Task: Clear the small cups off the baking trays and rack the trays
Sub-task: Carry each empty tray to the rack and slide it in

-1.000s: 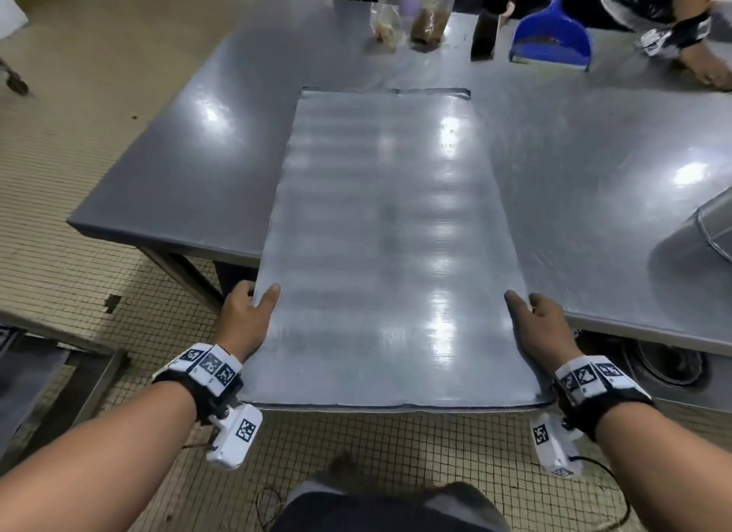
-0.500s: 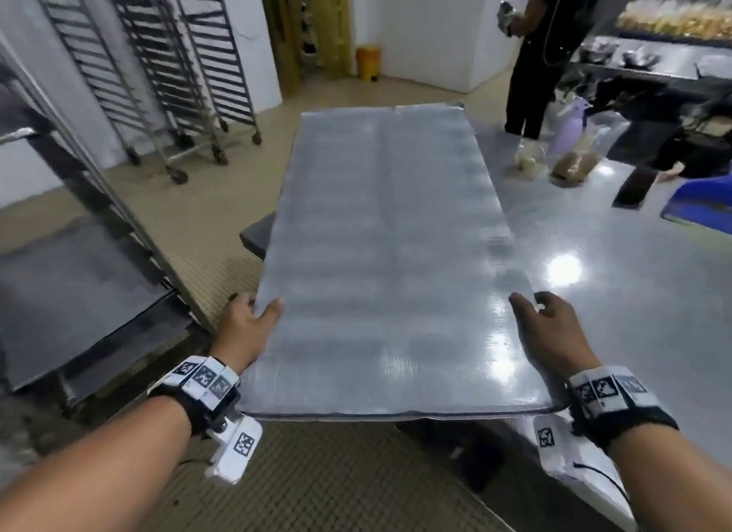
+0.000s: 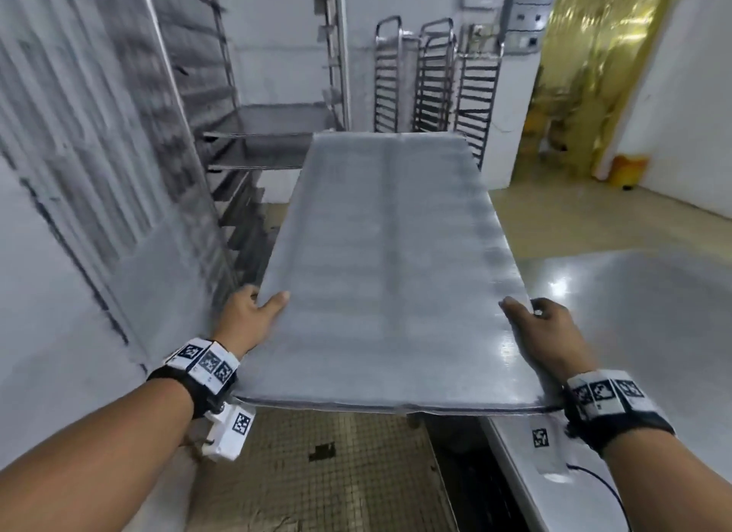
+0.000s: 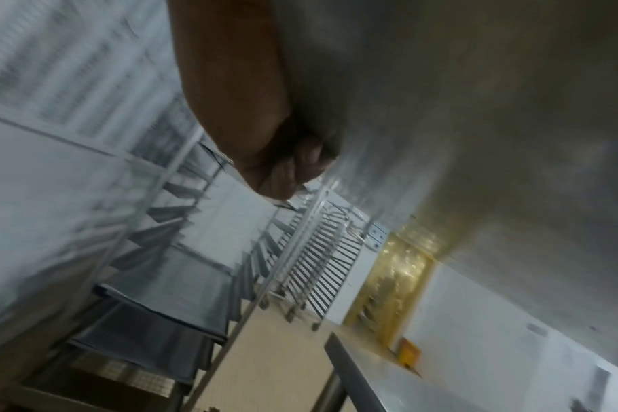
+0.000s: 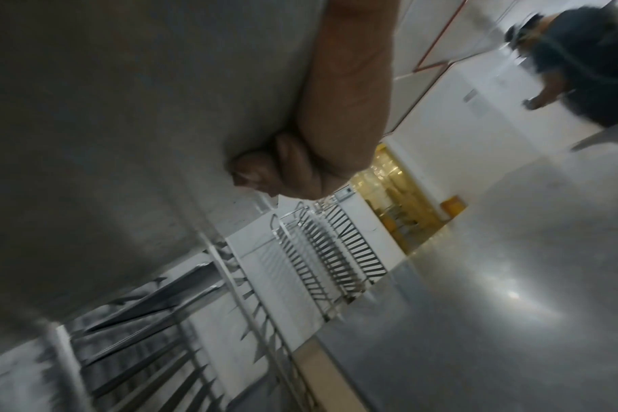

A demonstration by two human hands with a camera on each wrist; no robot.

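A long, bare metal baking tray (image 3: 388, 262) is held level in the air, its far end pointing at a tall tray rack (image 3: 245, 147) on the left. My left hand (image 3: 253, 313) grips its near left edge, thumb on top and fingers curled beneath. My right hand (image 3: 542, 329) grips the near right edge the same way. In the left wrist view the curled fingers (image 4: 293, 170) press the tray's underside (image 4: 441, 111). The right wrist view shows my fingers (image 5: 275, 170) under the tray (image 5: 124, 111). No cups are in view.
The rack holds a few trays (image 3: 277, 139) on its middle runners. Three empty racks (image 3: 431, 91) stand against the far wall. The steel table (image 3: 633, 333) lies to my right. A yellow strip-curtain doorway (image 3: 586, 76) is at the far right. Another person (image 5: 582, 55) stands behind.
I have lifted the tray off the table and turned left with it. The rack now lies straight ahead, and the table has slid to my right. Both grips are unchanged.
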